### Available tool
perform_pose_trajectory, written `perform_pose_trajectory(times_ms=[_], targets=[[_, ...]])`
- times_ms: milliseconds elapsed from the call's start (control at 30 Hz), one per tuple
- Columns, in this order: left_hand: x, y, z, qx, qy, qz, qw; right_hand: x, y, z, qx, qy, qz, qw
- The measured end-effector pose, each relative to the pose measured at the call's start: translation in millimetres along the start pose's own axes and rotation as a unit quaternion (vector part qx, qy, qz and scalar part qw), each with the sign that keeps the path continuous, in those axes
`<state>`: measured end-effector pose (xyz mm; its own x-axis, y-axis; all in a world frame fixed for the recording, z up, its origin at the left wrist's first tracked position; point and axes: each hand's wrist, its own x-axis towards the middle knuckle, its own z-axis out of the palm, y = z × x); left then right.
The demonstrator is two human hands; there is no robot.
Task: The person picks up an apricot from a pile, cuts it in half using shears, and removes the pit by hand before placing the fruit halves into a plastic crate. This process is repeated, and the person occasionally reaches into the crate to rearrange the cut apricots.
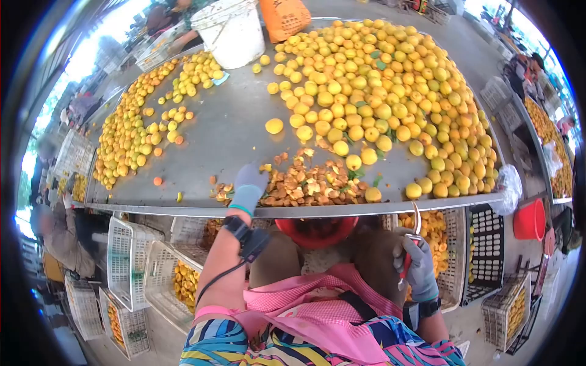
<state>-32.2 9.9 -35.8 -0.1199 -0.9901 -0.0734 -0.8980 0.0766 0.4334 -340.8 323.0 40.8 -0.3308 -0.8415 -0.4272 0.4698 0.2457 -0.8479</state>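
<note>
My left hand (249,186), in a grey glove, rests on the metal table (213,131) near its front edge, at the left end of a pile of brown-orange peels and scraps (311,183). Whether its fingers hold anything is hard to make out. Below the table's front edge on the right, my right hand (420,265), also gloved, is closed around a red-handled tool (407,262) with a curved metal tip pointing up. A large heap of yellow-orange fruit (384,91) lies behind the peels, and a smaller heap (128,134) lies at the left.
A white bucket (231,36) and an orange bag (284,18) stand at the back. Under the front edge is a red basin (316,232). Crates of fruit (160,274) flank my legs. Clear plastic (508,189) hangs at the right corner. Other people work left and right.
</note>
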Motion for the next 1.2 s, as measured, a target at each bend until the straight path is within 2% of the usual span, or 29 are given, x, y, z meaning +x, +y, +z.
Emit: perform_pose_trajectory(times_ms=[67, 100, 167, 400, 500, 567, 600, 667, 800, 867, 900, 967, 1000, 1067, 1100, 1133, 1167, 1200], targets=[[-2.6, 23.1, -5.8, 0.085, -0.006, 0.027, 0.996, 4.5, 0.4, -5.0, -0.005, -0.009, -0.003, 1.0], [-0.4, 30.7, -7.1, 0.083, -0.004, 0.019, 0.996, 6.8, 0.1, -8.1, -0.005, -0.011, -0.008, 1.0], [4.7, 40.0, -9.8, 0.116, -0.066, -0.012, 0.991, 10.6, -2.3, -11.0, -0.018, -0.012, -0.002, 1.0], [1.1, 28.4, -6.9, 0.08, -0.035, -0.039, 0.995, 17.8, -3.2, 0.4, -0.034, -0.009, -0.002, 0.999], [-10.1, 24.3, -6.7, 0.033, 0.017, -0.049, 0.998, 12.5, -3.3, 4.5, -0.053, -0.003, -0.005, 0.999], [-14.8, 17.5, -3.0, -0.099, 0.085, -0.059, 0.99, 10.1, 0.6, 4.2, -0.055, 0.001, -0.02, 0.998], [-15.9, 13.7, 1.0, -0.101, 0.086, -0.06, 0.989, 9.4, 3.4, 3.6, -0.058, 0.002, -0.032, 0.998], [-17.2, 4.8, 6.2, -0.192, 0.143, -0.049, 0.97, 8.6, 8.6, 2.5, -0.052, 0.003, -0.043, 0.998], [-30.0, 0.8, -0.2, -0.246, 0.172, -0.021, 0.954, 6.3, 12.3, 2.1, -0.069, 0.009, -0.063, 0.996], [-37.3, -2.9, -0.4, -0.436, 0.172, -0.053, 0.882, 2.2, 10.2, 7.1, -0.074, 0.013, -0.066, 0.995], [-46.9, -1.2, -6.4, -0.438, 0.172, -0.054, 0.881, 0.4, 9.7, 8.6, -0.078, 0.016, -0.066, 0.995], [-73.2, 1.0, -27.1, -0.648, 0.146, -0.103, 0.74, -2.2, 10.9, 5.8, -0.081, 0.019, -0.061, 0.995], [-85.0, -9.8, -32.8, -0.659, 0.1, -0.098, 0.739, -3.4, 12.5, 2.8, -0.099, 0.044, -0.061, 0.992], [-106.7, -39.8, -21.1, -0.675, 0.128, -0.125, 0.716, 0.0, 17.0, 1.3, -0.11, 0.05, -0.068, 0.99], [-123.4, -49.9, -25.8, -0.621, 0.165, -0.064, 0.764, 1.2, 18.3, 0.7, -0.095, 0.028, -0.071, 0.993], [-146.7, -47.2, -40.1, -0.671, 0.151, -0.149, 0.71, 1.4, 19.8, -1.1, -0.096, 0.043, -0.076, 0.992], [-152.3, -89.3, -17.6, -0.517, 0.194, -0.1, 0.828, 3.0, 21.1, -1.3, -0.1, 0.064, -0.078, 0.99], [-162.1, -118.2, -0.4, -0.567, 0.218, -0.094, 0.789, 4.9, 21.7, -0.2, -0.092, 0.054, -0.078, 0.991]])
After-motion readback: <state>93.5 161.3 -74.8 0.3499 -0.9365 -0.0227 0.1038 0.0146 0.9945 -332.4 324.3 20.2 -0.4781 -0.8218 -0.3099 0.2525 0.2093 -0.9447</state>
